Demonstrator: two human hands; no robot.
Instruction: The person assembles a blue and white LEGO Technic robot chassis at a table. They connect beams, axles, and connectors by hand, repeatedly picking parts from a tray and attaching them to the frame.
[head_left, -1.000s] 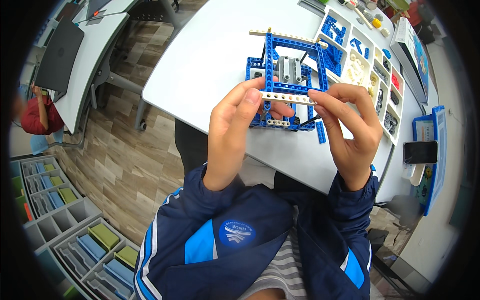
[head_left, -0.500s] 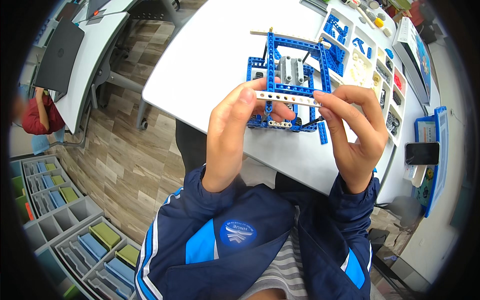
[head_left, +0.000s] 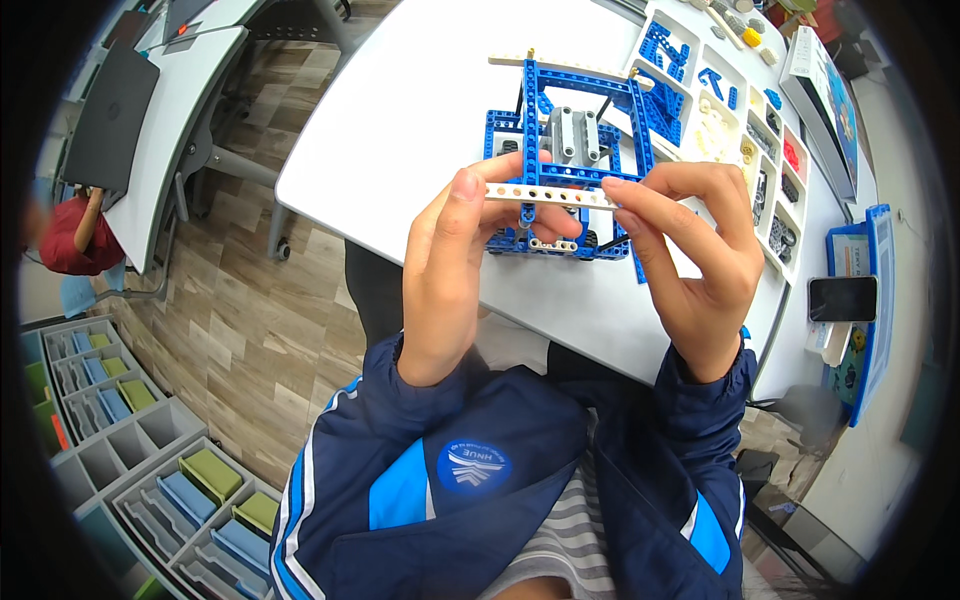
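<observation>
Between my two hands a white building beam with a row of holes [head_left: 548, 195] lies level across the near side of a blue building-brick model [head_left: 530, 120]. My left hand [head_left: 447, 255] grips the beam's left end, thumb on top and fingers behind it. Pinching the right end are the thumb and forefinger of my right hand [head_left: 705, 235]. The model stands on the white table; its upright blue frame surrounds a grey block [head_left: 573, 137], and another white beam [head_left: 578, 68] runs along its far top. My fingers hide part of its lower front.
To the model's right lies a white sorting tray [head_left: 690, 103] with blue, white, red and dark pieces. Beyond it are a box [head_left: 822, 100] and a phone [head_left: 843, 299] by a blue case. A laptop [head_left: 112, 115] and a person in red [head_left: 78, 238] are far left.
Both hands have shifted slightly left with the white beam between them. The grip looks the same.
</observation>
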